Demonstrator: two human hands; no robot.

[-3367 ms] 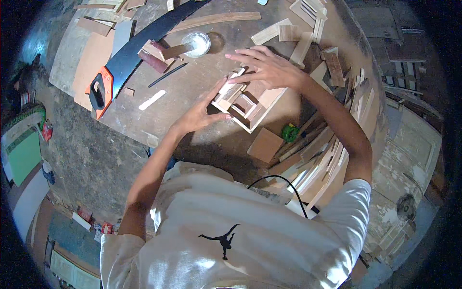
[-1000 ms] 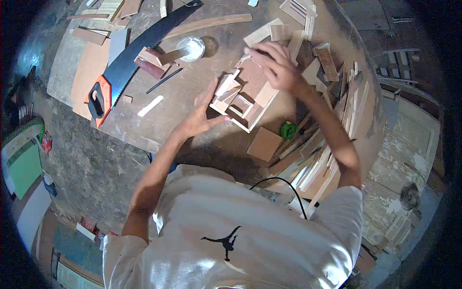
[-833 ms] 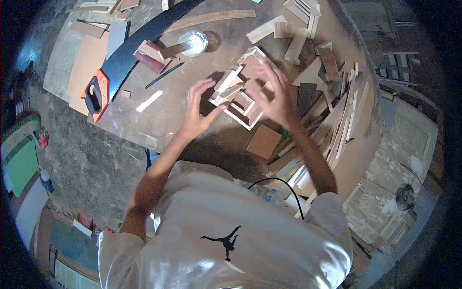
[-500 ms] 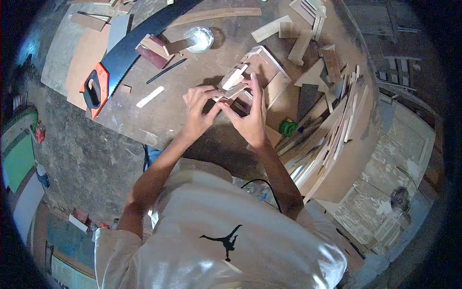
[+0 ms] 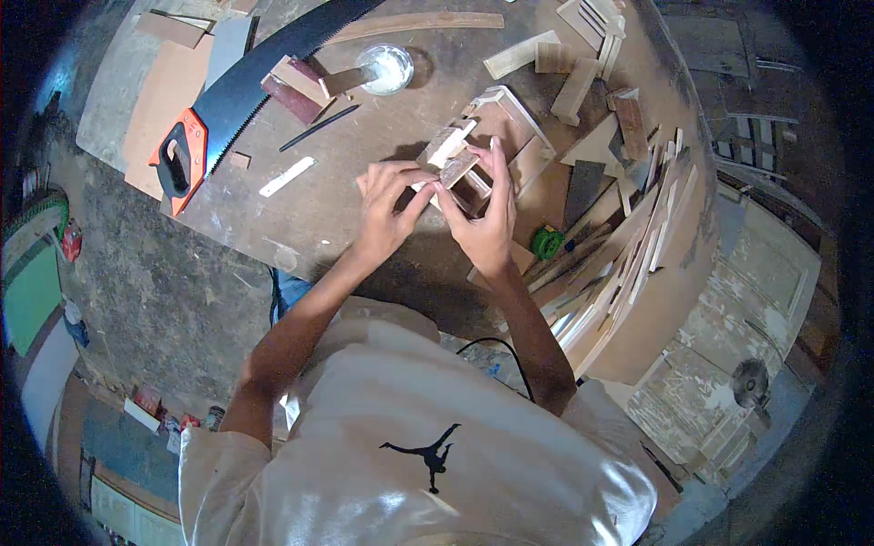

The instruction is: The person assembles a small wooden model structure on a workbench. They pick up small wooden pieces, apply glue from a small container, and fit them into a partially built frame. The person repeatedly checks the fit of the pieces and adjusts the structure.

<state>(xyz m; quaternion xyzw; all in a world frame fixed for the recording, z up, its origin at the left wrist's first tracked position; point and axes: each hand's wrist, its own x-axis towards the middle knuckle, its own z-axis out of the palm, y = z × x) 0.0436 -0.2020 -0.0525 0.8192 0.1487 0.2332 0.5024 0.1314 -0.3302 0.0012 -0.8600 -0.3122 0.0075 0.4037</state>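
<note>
Packages appear only on the floor at the near left, well apart from the counter [image 5: 300, 218]. A short row of small boxes [image 5: 168, 420], red, white and dark, lies beside the person's left arm; their details are too small to tell. One small red container [image 5: 71, 242] stands at the far left edge of the view. No labels, signs or screens are legible or discernible on the counter.

Right hand [image 5: 482, 218] drawn back beside left hand [image 5: 387, 205], both hands now gripping wooden frame [image 5: 496, 146]
</note>
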